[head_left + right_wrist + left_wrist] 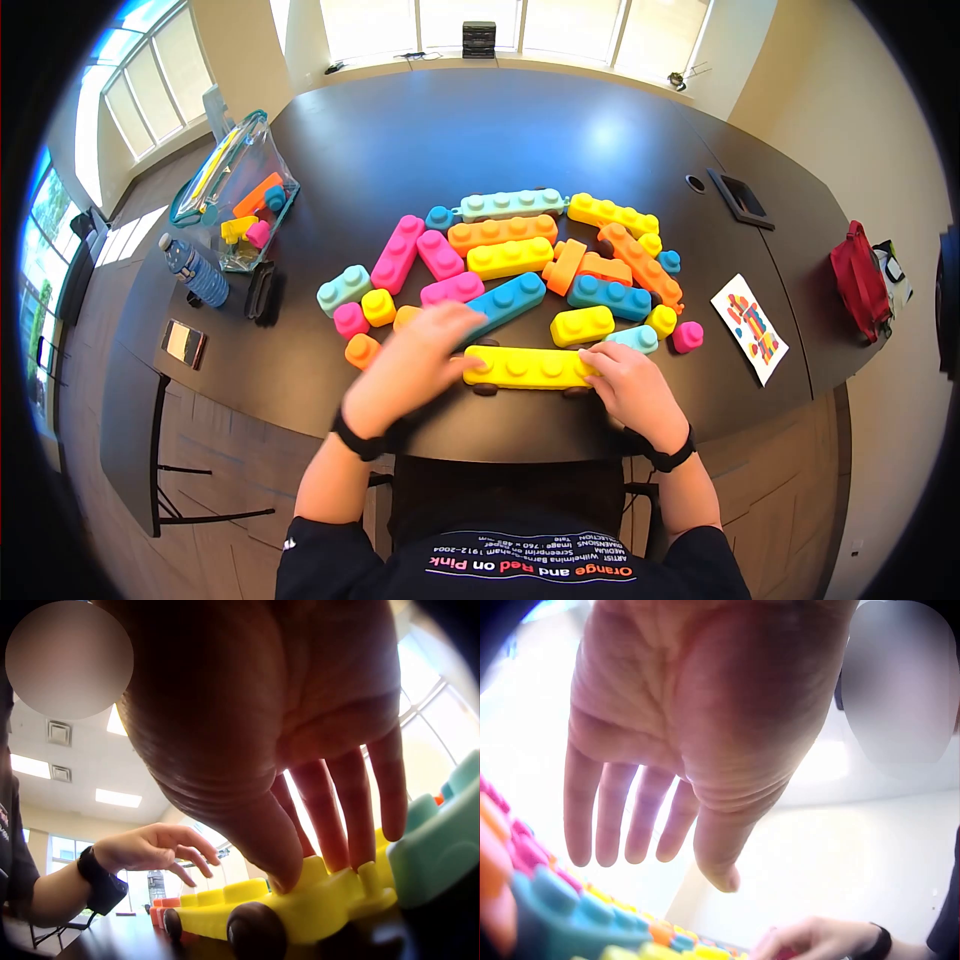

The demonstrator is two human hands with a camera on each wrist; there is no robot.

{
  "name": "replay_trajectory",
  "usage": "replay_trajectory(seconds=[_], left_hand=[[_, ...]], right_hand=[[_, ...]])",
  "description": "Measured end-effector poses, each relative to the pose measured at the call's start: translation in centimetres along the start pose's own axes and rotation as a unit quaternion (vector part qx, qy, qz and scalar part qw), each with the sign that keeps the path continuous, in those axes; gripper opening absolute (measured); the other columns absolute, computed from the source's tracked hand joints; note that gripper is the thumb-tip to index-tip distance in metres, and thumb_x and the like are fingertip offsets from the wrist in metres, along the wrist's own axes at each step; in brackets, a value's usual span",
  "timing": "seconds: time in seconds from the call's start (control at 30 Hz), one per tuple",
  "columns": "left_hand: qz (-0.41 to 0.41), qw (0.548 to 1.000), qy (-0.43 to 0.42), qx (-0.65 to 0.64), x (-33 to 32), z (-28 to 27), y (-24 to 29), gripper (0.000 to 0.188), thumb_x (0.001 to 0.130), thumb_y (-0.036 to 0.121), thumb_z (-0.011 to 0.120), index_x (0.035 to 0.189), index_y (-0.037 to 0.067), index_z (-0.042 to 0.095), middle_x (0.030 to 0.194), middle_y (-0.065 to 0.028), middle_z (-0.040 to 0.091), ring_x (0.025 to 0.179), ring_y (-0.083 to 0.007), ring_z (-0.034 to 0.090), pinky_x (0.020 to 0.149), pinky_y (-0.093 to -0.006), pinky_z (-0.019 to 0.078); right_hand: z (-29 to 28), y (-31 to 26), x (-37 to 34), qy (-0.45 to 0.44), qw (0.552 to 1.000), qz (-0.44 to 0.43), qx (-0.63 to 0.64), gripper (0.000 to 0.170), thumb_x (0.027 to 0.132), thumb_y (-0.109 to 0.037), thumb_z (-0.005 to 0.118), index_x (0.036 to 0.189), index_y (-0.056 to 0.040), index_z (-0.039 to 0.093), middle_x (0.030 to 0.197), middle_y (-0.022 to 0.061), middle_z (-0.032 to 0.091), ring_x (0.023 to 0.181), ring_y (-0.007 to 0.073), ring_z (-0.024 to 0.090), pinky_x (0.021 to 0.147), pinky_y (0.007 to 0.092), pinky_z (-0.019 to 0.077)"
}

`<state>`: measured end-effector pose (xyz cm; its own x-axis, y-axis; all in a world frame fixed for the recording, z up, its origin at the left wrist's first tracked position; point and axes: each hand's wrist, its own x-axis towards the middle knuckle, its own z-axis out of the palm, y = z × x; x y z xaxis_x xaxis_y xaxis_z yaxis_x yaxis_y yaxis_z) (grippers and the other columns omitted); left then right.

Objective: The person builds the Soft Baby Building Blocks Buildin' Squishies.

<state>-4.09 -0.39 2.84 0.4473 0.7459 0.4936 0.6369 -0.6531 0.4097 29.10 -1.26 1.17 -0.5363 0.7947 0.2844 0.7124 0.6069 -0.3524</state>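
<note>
A long yellow toy block car (530,368) with studs on top and dark wheels (256,930) stands near the table's front edge. My right hand (632,388) holds its right end, thumb on the near side and fingers over the far side. Blurred in the head view, my left hand (415,352) hovers by the car's left end, above the pile's front. Its fingers (641,817) are extended and grip nothing. Just beyond it lie a long blue block (512,300) and a pink block (452,288). A light teal block (634,340) sits close to my right fingers.
Many coloured blocks spread beyond the car, among them a light teal car (512,204) and an orange car (640,266). At left stand a clear bag (225,190), a water bottle (195,272) and a phone (185,343). A picture card (750,330) lies at right.
</note>
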Motion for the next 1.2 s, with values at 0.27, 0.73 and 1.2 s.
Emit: replay_trajectory(seconds=[0.27,0.73,1.2], left_hand=[[-0.205,0.975,0.019,0.080,-5.3,-7.3,-9.2,0.035,0.082,0.012,0.085,0.112,0.003,0.070,0.102,-0.0156,0.068,0.091,-0.0334,0.069,0.079,-0.0426,0.0561],[-0.231,0.966,0.020,0.113,-3.5,-8.9,-5.5,0.030,0.078,0.011,0.085,0.102,0.002,0.069,0.094,-0.0135,0.065,0.083,-0.0316,0.067,0.075,-0.0411,0.0550],[-0.045,0.984,-0.146,-0.086,1.2,-0.1,0.5,0.028,0.089,0.012,0.079,0.111,0.004,0.064,0.097,-0.0119,0.069,0.095,-0.0301,0.070,0.083,-0.0385,0.0555]], right_hand=[[0.0,0.2,0.0,0.005,1.000,-0.002,-0.002,0.035,0.086,-0.005,0.077,0.120,-0.0034,0.071,0.113,0.0138,0.071,0.105,0.0355,0.069,0.092,0.0428,0.0572],[-0.2,0.2,0.1,0.008,1.000,-0.006,0.008,0.030,0.086,-0.003,0.077,0.115,-0.0010,0.072,0.109,0.0144,0.071,0.102,0.0358,0.069,0.088,0.0442,0.0571],[-0.1,0.6,-0.1,-0.002,1.000,0.009,0.010,0.035,0.085,-0.004,0.077,0.119,-0.0036,0.071,0.113,0.0126,0.072,0.106,0.0354,0.069,0.092,0.0432,0.0570]])
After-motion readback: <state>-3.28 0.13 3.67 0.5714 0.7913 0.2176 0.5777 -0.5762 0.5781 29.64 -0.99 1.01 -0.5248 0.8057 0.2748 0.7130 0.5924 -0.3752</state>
